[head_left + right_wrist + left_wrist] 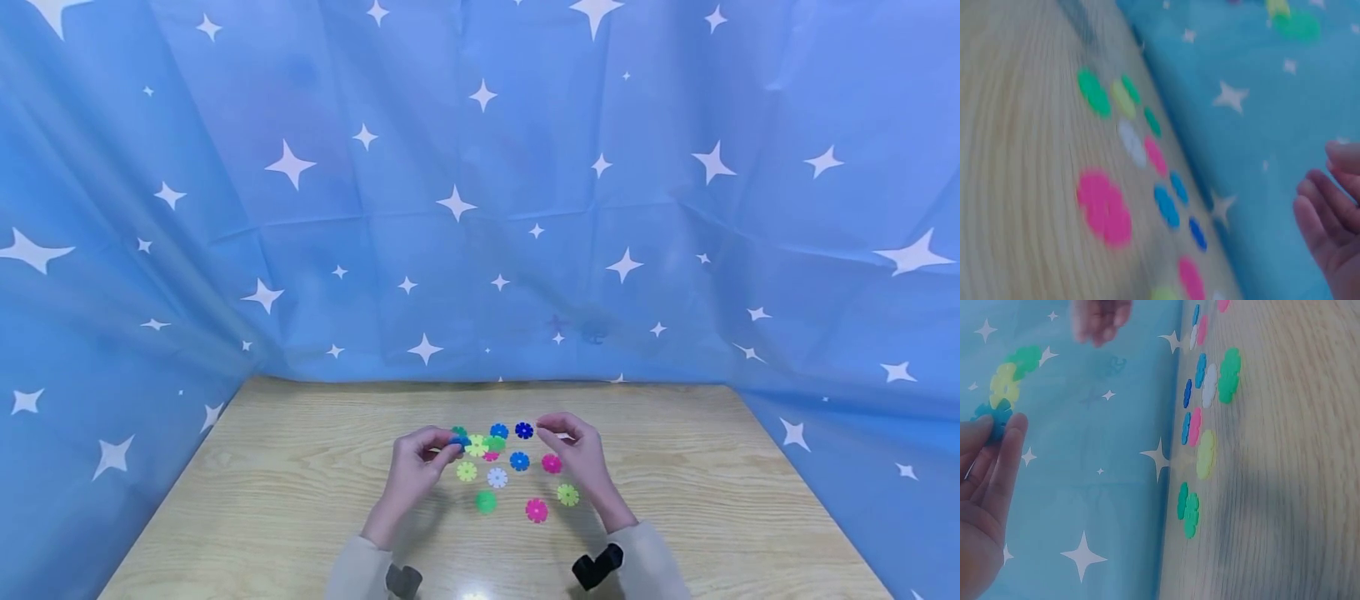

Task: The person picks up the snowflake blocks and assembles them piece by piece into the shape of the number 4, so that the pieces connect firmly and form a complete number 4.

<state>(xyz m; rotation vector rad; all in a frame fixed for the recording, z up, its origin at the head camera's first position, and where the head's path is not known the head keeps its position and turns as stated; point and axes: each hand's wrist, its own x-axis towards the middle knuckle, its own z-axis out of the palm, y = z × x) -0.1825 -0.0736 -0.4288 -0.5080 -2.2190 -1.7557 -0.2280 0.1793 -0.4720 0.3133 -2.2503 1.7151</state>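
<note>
My left hand (415,465) pinches a blue notched plastic disc (1001,420) between thumb and fingers. Joined in a row to that disc are a yellow disc (1005,376) and a green disc (1025,361), all raised above the table. To the right of this short chain, my right hand (582,454) is in the air with its fingers loosely bent and nothing between them. In the head view its fingertips appear beside a dark blue disc (524,430) on the table.
Several loose discs lie flat on the wooden table (285,492). Among them are a white disc (497,477), a pink disc (536,510), a green disc (486,501) and a yellow-green disc (567,494). A blue star-patterned cloth (525,167) hangs behind and along both sides.
</note>
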